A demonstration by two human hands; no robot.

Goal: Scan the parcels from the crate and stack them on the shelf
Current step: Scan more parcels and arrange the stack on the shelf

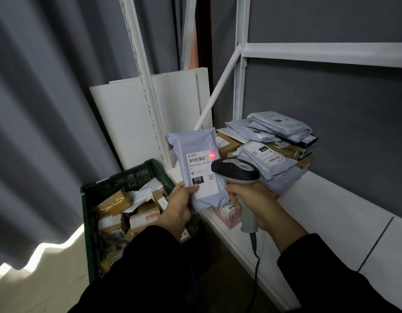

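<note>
My left hand [179, 205] grips the lower edge of a grey mailer parcel [195, 145], held upright with its white label facing me. My right hand [254, 202] grips the handle of a corded barcode scanner [235, 170], whose head points at the label. A red scan light glows beside the barcode at the label's top right. The dark green crate [118, 179] stands on the floor at lower left, with several cardboard boxes and mailers inside. On the white shelf [319, 211] lies a stack of parcels [274, 136], grey mailers on top of cardboard boxes.
A pink packet [226, 216] lies on the shelf's front edge under my right hand. White boards [127, 114] lean against the wall behind the crate. White shelf uprights [143, 71] and a diagonal brace rise behind the parcel. A grey curtain hangs at left.
</note>
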